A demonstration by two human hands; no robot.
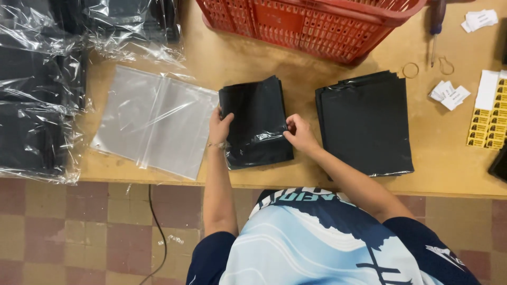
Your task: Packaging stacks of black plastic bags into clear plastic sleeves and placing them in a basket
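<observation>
A folded black plastic bag lies on the wooden table in front of me. My left hand grips its left edge, thumb on top. My right hand pinches its right edge. To the right lies a flat stack of black bags. To the left, a stack of clear plastic sleeves rests flat on the table.
A red slotted plastic crate stands at the back. Black items packed in clear plastic pile up at far left. Yellow label sheets, white tags, rubber bands and a blue-handled screwdriver lie at right. Tiled floor below.
</observation>
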